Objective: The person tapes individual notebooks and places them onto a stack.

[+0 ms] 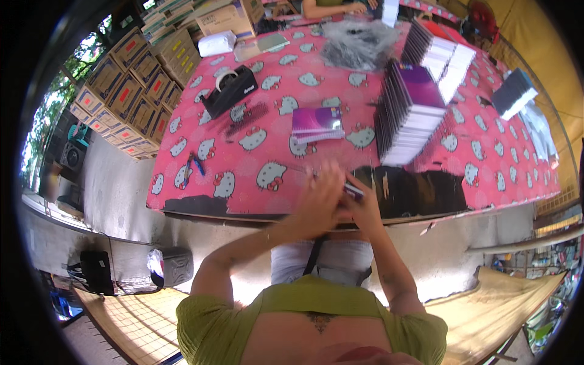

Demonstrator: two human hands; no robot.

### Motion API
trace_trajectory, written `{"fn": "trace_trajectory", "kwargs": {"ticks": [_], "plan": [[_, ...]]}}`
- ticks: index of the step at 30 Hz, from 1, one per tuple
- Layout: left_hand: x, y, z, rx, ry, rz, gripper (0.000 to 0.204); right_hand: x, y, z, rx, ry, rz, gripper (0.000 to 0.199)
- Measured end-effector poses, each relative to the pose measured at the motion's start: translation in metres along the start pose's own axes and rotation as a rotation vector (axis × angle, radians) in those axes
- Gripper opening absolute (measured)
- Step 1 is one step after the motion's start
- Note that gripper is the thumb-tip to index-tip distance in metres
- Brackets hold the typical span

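Handling a small purple notebook (353,191) near-left of the tall stack (409,118)

The pink-covered counter (248,196) carries the tall stack of spiral-bound notebooks. A black tape dispenser (231,92) stands well left of that stack; a flat notebook pile (317,124) lies nearer its left. On its near-left side, the right hand's (365,207) grip curls around the small notebook; the left hand (325,190) overlaps it, too blurred to tell how far its fingers close. Probably light, bendable and slick-covered, it should hold best along the edges, sparing page corners.
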State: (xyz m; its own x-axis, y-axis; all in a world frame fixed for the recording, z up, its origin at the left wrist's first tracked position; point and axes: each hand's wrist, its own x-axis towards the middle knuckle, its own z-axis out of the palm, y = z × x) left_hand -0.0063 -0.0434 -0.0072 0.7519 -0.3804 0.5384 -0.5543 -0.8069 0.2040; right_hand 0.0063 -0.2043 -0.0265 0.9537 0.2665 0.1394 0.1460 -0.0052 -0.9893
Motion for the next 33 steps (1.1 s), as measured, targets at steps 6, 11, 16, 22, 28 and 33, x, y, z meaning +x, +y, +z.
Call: {"fn": "trace_trajectory", "kwargs": {"ticks": [6, 11, 16, 22, 28, 33], "plan": [[-0.028, 0.010, 0.014, 0.053, -0.203, 0.060, 0.090, 0.015, 0.028, -0.007, 0.037, -0.023, -0.063, 0.044], [0.004, -0.003, 0.014, 0.061, -0.192, 0.028, 0.086, 0.019, 0.043, -0.016, -0.060, -0.071, -0.040, 0.035], [-0.031, 0.010, 0.029, 0.067, -0.168, 0.100, 0.082, 0.019, 0.030, -0.017, -0.119, -0.070, -0.139, 0.037], [-0.034, 0.014, 0.025, 0.036, -0.181, 0.103, 0.080, 0.014, 0.035, -0.016, -0.118, -0.016, -0.172, 0.030], [-0.006, 0.006, 0.016, 0.087, -0.099, 0.088, 0.073, 0.023, 0.045, -0.016, -0.171, -0.031, -0.175, 0.025], [0.006, -0.009, 0.014, -0.017, -0.017, 0.114, 0.045, 0.023, 0.049, -0.021, -0.237, -0.090, -0.253, 0.025]]}}
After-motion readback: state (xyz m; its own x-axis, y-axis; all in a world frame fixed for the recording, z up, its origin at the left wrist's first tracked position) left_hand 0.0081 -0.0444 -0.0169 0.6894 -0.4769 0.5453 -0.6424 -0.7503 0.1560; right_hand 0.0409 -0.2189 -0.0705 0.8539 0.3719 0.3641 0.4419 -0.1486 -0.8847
